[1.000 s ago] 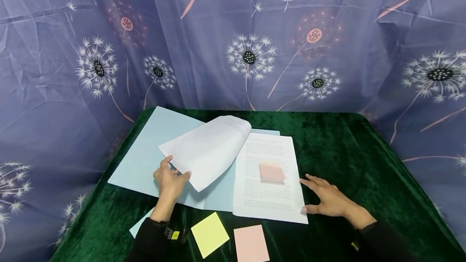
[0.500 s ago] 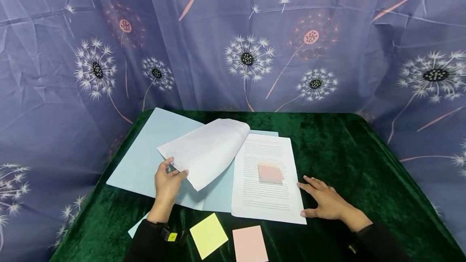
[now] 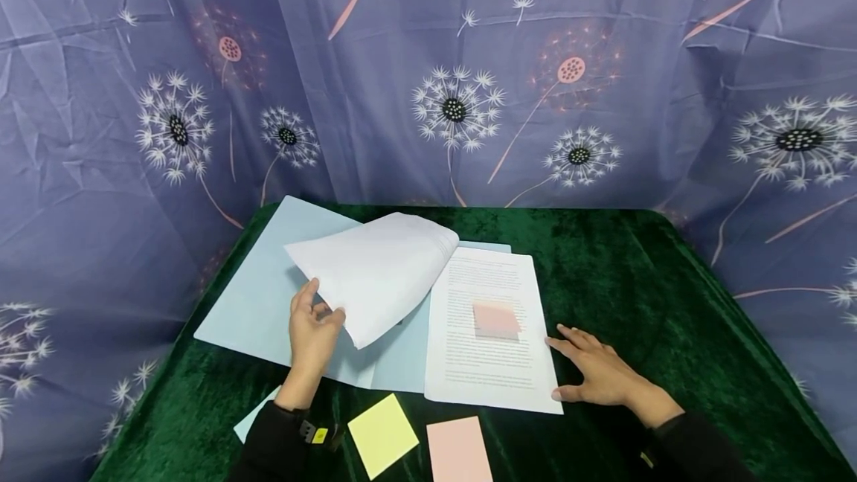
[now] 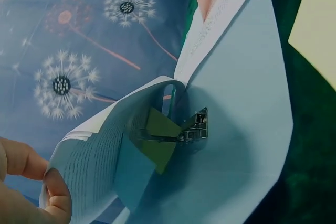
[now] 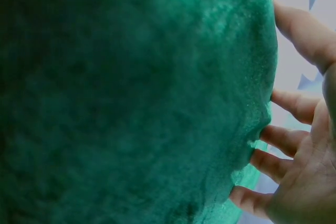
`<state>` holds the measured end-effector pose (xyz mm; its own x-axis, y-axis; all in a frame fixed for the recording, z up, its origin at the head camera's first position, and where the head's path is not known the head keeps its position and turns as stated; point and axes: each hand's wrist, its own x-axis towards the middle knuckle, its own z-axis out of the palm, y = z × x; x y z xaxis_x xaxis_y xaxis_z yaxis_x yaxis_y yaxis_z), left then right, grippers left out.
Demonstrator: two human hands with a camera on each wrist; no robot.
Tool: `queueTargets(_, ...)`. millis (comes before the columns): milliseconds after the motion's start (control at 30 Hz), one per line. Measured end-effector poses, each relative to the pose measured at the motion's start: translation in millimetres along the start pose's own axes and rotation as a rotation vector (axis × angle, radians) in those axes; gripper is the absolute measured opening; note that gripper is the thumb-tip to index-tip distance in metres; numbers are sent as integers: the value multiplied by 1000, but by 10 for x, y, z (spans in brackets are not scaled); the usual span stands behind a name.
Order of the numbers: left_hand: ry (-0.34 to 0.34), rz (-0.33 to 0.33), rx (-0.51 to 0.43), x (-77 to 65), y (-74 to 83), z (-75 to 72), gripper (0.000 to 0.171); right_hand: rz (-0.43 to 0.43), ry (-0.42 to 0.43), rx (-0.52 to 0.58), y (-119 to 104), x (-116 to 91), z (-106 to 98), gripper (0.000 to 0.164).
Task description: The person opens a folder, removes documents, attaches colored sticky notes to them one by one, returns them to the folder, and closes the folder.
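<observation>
My left hand [image 3: 312, 341] pinches the free edge of a few turned-up paper sheets [image 3: 378, 270]. They curl over an open light-blue folder [image 3: 257, 300]. Beneath the curl, the left wrist view shows a metal clip [image 4: 195, 125] on the folder, with a yellow-green note [image 4: 161, 142] and a blue note [image 4: 134, 171] by the printed underside. On the right lies a printed page [image 3: 492, 374] bearing a pink sticky note [image 3: 497, 320]. Beside that page's right edge, my right hand [image 3: 599, 367] rests with fingers spread, its fingertips on the green cloth in the right wrist view.
A yellow sticky pad [image 3: 383, 436] and a pink sticky pad [image 3: 460, 448] lie near the table's front. Part of a light-blue pad [image 3: 254, 416] shows by the left sleeve. Green velvet cloth [image 3: 616, 274] covers the table; a dandelion-print curtain [image 3: 375, 117] hangs behind.
The held sheets have lifted slightly, their far-left corner shifting up and left. My left hand has risen a little with them. The right hand stays in place beside the page.
</observation>
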<state>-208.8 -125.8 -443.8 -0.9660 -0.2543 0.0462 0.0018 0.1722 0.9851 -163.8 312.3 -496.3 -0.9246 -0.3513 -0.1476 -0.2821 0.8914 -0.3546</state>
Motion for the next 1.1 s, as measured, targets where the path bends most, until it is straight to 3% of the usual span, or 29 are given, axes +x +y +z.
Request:
queueTargets(400, -66, 366, 200, -125, 158, 181, 67, 10, 3, 21, -27, -20, -2, 84)
queueTargets(500, -71, 515, 246, -157, 168, 246, 66, 12, -2, 27, -33, -27, -12, 84)
queueTargets(633, -71, 785, 323, -207, 166, 359, 67, 15, -5, 26, -30, -26, -11, 85)
queueTargets(733, -92, 930, 376, -262, 161, 462, 67, 11, 1, 23, -20, -25, 2, 85)
queueTargets(867, -156, 1016, 416, -360, 154, 601, 66, 4, 9, 30, -10, -28, 16, 85)
queueTargets(1100, -333, 1094, 480, -564, 113, 803, 63, -3, 25, 20, -10, -27, 20, 84)
